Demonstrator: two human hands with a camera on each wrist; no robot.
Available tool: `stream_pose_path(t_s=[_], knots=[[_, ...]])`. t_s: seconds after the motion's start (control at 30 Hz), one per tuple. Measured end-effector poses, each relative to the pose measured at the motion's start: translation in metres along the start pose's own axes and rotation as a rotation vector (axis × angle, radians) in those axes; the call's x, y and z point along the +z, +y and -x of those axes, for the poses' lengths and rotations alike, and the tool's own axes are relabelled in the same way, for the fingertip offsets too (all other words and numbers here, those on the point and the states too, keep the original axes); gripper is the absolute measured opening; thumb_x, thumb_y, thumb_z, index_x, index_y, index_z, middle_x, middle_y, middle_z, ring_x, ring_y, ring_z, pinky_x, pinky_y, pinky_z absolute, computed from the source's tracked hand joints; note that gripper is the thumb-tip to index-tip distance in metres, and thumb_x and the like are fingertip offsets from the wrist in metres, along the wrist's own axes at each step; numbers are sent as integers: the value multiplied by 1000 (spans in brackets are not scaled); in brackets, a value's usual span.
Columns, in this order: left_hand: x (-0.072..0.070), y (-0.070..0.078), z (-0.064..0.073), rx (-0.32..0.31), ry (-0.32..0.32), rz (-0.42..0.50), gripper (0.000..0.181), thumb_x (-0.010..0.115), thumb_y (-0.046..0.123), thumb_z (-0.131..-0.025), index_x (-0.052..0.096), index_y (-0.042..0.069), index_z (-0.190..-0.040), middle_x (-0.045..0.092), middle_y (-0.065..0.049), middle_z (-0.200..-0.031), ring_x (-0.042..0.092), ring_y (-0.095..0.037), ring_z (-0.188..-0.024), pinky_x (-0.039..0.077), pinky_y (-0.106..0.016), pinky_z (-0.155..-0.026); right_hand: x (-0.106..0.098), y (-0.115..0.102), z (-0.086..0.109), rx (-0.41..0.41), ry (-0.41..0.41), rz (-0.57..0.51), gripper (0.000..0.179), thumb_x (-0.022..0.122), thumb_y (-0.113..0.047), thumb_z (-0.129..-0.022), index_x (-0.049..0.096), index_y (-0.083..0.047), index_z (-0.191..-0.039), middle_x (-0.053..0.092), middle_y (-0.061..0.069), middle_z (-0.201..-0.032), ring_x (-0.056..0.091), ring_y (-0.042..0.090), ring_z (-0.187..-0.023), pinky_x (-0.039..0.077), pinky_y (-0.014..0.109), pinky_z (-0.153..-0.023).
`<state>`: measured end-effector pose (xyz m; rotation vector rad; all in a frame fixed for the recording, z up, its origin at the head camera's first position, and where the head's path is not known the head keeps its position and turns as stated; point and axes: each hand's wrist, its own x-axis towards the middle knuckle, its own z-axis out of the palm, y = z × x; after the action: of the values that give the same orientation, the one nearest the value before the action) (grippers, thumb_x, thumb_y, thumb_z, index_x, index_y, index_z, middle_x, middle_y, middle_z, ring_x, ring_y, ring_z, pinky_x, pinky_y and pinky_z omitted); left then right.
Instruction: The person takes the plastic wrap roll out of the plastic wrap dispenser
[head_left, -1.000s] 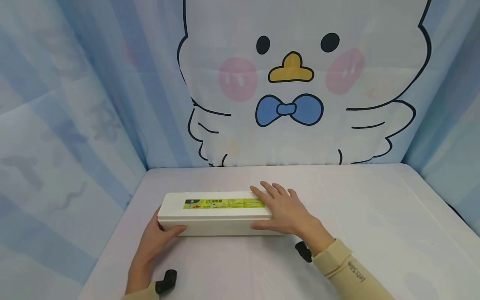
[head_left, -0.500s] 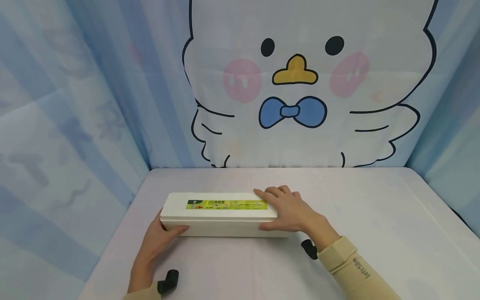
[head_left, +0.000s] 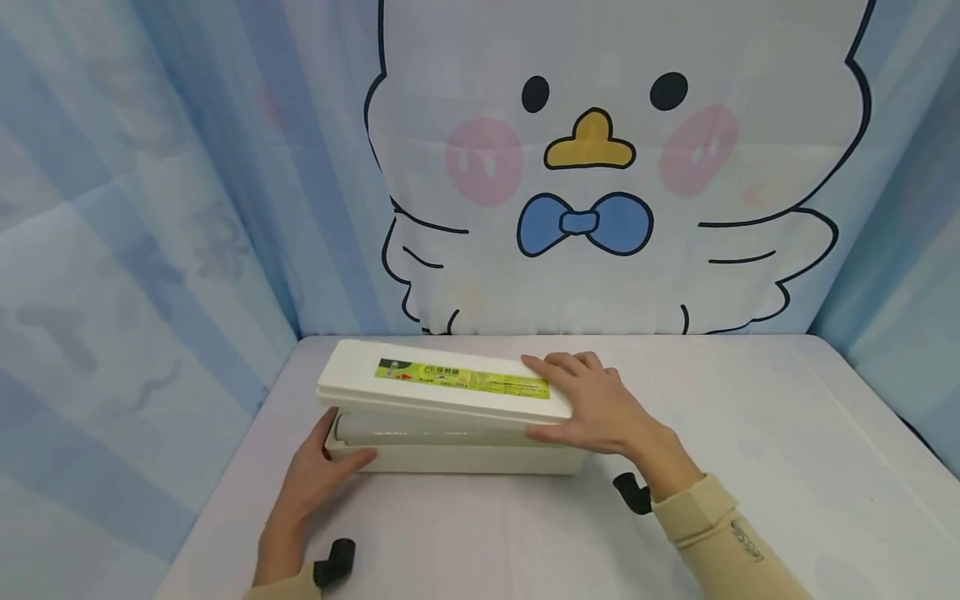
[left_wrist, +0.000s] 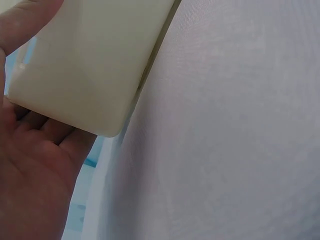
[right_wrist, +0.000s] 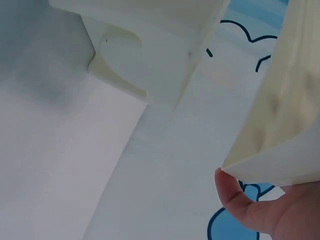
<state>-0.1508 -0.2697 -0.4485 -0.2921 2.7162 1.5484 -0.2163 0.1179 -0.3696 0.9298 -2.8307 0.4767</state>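
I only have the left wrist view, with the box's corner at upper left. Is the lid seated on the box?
Observer: No; in the head view the lid is lifted, leaving an open gap above the box.
Operator: Which grip has it?
Observer: The right-hand grip, at the lid's right end.
Operator: And what shows in the gap?
Observer: A whitish roll, lying lengthwise in the box.

Pale-blue backdrop [head_left: 337, 183] (bow-tied bird print [head_left: 589, 143]) behind white table [head_left: 750, 433]
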Motion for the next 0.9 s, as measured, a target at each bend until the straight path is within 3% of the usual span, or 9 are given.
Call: stream_pose_path(t_s=[0.17,0.3,0.6,0.9], knots=[[-2,2,0,-18,-17,-68,110,81,47,-84,13,11,-163,29,-27,-159,31,-47,-143,29,-63,-112,-12,10,8,32,40,3,90,71,-66,-80,44,-25,-155,50,9,-147,43,36,-127,41,53,-86],[-4,4,-1,1,-25,-147,110,79,49,-85,12,7,-163,29,-29,-158,29,-49,-143,27,-64,-112,-16,17,16,67,43,16,90,70,-68,-81,43,-24,-156,49,11,-148,42,37,-127,40,55,-88],[-4,14,-2,27,-26,-223,110,69,57,-91,2,7,-163,7,-21,-167,9,-44,-151,14,-64,-116,-21,24,30,92,51,19,91,71,-68,-81,45,-22,-154,50,12,-146,42,37,-126,40,56,-87],[0,18,-2,175,44,-266,91,60,49,-99,12,1,-161,5,-19,-167,7,-43,-151,12,-64,-116,-24,30,39,129,42,29,93,74,-65,-80,42,-22,-156,48,13,-148,41,39,-128,40,60,-91]])
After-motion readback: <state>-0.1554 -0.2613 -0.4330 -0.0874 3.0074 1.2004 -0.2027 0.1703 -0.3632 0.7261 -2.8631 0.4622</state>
